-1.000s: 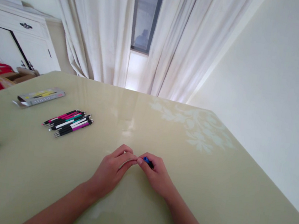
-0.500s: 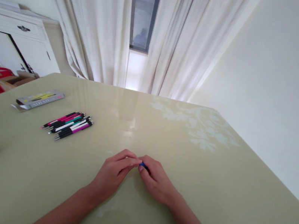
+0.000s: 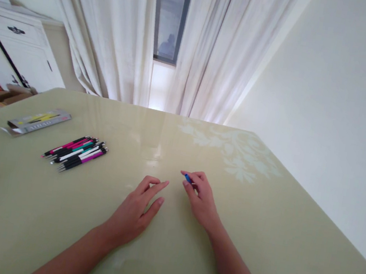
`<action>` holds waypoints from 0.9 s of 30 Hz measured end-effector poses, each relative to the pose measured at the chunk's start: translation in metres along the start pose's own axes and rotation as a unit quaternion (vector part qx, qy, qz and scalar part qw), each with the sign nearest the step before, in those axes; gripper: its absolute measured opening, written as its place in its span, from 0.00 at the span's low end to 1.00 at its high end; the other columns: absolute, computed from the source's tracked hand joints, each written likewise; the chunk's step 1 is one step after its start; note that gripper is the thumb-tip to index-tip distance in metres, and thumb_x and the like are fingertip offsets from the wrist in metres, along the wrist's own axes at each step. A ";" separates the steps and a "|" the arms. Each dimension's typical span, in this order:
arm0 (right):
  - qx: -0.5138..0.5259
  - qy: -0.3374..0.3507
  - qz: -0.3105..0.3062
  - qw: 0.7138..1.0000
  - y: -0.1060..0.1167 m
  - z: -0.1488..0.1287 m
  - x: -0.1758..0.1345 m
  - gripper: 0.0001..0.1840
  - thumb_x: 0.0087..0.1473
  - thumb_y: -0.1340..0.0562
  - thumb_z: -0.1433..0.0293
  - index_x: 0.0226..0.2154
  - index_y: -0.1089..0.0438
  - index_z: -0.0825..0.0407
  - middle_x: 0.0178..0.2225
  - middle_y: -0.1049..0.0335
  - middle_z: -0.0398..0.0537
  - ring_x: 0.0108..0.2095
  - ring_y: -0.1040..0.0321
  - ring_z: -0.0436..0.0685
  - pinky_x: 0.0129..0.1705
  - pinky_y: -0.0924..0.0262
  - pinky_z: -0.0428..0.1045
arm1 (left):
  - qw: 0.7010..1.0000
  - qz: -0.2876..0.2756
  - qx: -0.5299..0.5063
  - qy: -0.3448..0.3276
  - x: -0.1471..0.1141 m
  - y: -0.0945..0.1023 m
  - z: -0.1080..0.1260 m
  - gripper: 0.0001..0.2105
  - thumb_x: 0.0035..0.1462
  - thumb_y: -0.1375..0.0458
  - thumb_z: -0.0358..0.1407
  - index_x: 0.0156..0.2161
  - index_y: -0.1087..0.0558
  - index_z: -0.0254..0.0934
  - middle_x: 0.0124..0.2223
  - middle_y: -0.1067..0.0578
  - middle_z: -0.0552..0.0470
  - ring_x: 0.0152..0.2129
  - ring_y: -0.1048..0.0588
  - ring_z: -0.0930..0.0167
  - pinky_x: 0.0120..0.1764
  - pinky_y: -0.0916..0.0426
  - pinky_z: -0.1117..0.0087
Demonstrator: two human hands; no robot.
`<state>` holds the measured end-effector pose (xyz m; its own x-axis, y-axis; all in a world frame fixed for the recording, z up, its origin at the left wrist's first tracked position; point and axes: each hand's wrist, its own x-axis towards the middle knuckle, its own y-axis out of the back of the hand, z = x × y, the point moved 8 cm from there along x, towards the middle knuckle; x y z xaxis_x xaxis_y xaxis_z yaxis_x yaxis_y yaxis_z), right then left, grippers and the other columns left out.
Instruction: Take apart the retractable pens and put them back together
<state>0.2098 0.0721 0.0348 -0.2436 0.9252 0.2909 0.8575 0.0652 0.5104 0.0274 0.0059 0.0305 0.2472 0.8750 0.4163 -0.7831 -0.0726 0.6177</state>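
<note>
We have pens (image 3: pixel 78 153) already grouped, one blue item (image 3: pixel 188 178) apart, pinched in our right hand (image 3: pixel 201 200), our left hand (image 3: pixel 132 212) unclasped.

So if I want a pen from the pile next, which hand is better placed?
Probably your left hand: it looks free, its thumb and fingers are apart, and it's nearer the pens. Your right hand is farther away and already holding a small blue thing.

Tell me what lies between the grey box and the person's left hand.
In the head view, a cluster of pens lies on the table between the grey box and the left hand.
</note>
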 end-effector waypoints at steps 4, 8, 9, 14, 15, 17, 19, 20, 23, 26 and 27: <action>-0.095 -0.064 0.121 0.986 0.036 0.044 0.005 0.21 0.59 0.38 0.57 0.49 0.24 0.52 0.37 0.31 0.51 0.37 0.31 0.59 0.43 0.34 0.55 | 0.999 -0.044 -0.010 -0.012 0.000 -0.006 0.005 0.21 0.68 0.53 0.30 0.63 0.32 0.41 0.47 0.28 0.44 0.41 0.25 0.68 0.46 0.27 0.67; -0.146 -0.094 0.118 0.978 0.039 0.060 0.005 0.24 0.57 0.37 0.54 0.48 0.27 0.54 0.33 0.28 0.49 0.31 0.33 0.57 0.40 0.37 0.55 | 0.997 -0.076 0.032 -0.003 0.000 -0.015 0.001 0.22 0.70 0.54 0.32 0.66 0.35 0.45 0.42 0.25 0.48 0.36 0.24 0.70 0.43 0.27 0.69; -0.149 -0.102 0.115 0.977 0.038 0.062 0.005 0.24 0.57 0.37 0.54 0.47 0.27 0.55 0.33 0.28 0.49 0.29 0.34 0.56 0.38 0.37 0.55 | 0.996 -0.084 0.041 -0.004 0.000 -0.018 0.000 0.21 0.71 0.54 0.33 0.65 0.34 0.46 0.43 0.24 0.49 0.37 0.23 0.70 0.43 0.27 0.69; -0.174 -0.081 0.119 0.974 0.038 0.056 0.005 0.25 0.57 0.39 0.51 0.45 0.28 0.55 0.36 0.27 0.52 0.30 0.33 0.57 0.39 0.37 0.55 | 0.992 -0.099 0.068 0.032 -0.001 -0.023 -0.008 0.14 0.73 0.55 0.41 0.50 0.28 0.42 0.40 0.19 0.52 0.36 0.20 0.67 0.40 0.28 0.68; -0.174 -0.069 0.125 0.974 0.038 0.050 0.005 0.25 0.58 0.39 0.51 0.45 0.27 0.56 0.38 0.27 0.54 0.31 0.32 0.57 0.40 0.36 0.55 | 0.991 -0.102 0.077 0.043 -0.002 -0.023 -0.010 0.14 0.73 0.55 0.42 0.47 0.28 0.42 0.37 0.19 0.53 0.32 0.20 0.68 0.37 0.29 0.69; -0.159 -0.045 0.128 0.978 0.036 0.036 0.004 0.24 0.61 0.41 0.51 0.44 0.26 0.55 0.40 0.27 0.57 0.34 0.31 0.59 0.41 0.36 0.55 | 0.989 -0.102 0.092 0.049 -0.001 -0.020 -0.008 0.16 0.73 0.55 0.44 0.42 0.28 0.41 0.32 0.21 0.54 0.28 0.22 0.68 0.33 0.31 0.70; -0.121 -0.015 0.100 0.987 0.026 0.015 0.002 0.22 0.65 0.44 0.53 0.44 0.26 0.54 0.41 0.26 0.56 0.36 0.30 0.58 0.42 0.36 0.54 | 0.990 -0.092 0.099 0.039 0.000 -0.016 -0.002 0.17 0.73 0.56 0.44 0.39 0.28 0.41 0.33 0.21 0.53 0.29 0.22 0.69 0.34 0.33 0.70; -0.095 0.003 0.069 0.993 0.017 0.004 -0.001 0.21 0.67 0.45 0.55 0.45 0.26 0.53 0.41 0.25 0.55 0.37 0.30 0.58 0.42 0.36 0.53 | 0.991 -0.086 0.101 0.034 0.001 -0.015 0.000 0.16 0.73 0.56 0.43 0.39 0.28 0.41 0.34 0.21 0.53 0.31 0.22 0.68 0.34 0.33 0.70; -0.022 0.050 -0.065 0.996 -0.019 -0.026 -0.012 0.16 0.67 0.43 0.58 0.44 0.25 0.50 0.39 0.24 0.49 0.37 0.29 0.55 0.41 0.36 0.50 | 0.991 -0.077 0.103 0.032 0.002 -0.013 0.003 0.13 0.71 0.54 0.36 0.41 0.28 0.40 0.38 0.21 0.51 0.33 0.23 0.68 0.36 0.32 0.69; -0.009 0.054 -0.124 0.991 -0.041 -0.034 -0.019 0.12 0.65 0.39 0.60 0.40 0.24 0.50 0.35 0.23 0.47 0.35 0.29 0.54 0.39 0.36 0.49 | 0.992 -0.074 0.102 0.030 0.001 -0.014 0.001 0.11 0.68 0.53 0.33 0.43 0.27 0.40 0.39 0.21 0.50 0.33 0.22 0.67 0.36 0.31 0.68; -0.009 0.051 -0.119 0.991 -0.042 -0.033 -0.019 0.11 0.65 0.39 0.61 0.39 0.24 0.50 0.35 0.23 0.47 0.35 0.29 0.54 0.40 0.36 0.49 | 0.992 -0.067 0.100 0.028 0.001 -0.014 0.000 0.11 0.68 0.53 0.33 0.45 0.27 0.40 0.40 0.21 0.50 0.35 0.22 0.67 0.37 0.30 0.67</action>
<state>0.1638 0.0395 0.0345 -0.4843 0.8412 0.2403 0.7619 0.2706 0.5884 0.0385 0.0078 0.0220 0.3058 0.9076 0.2876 -0.6153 -0.0422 0.7872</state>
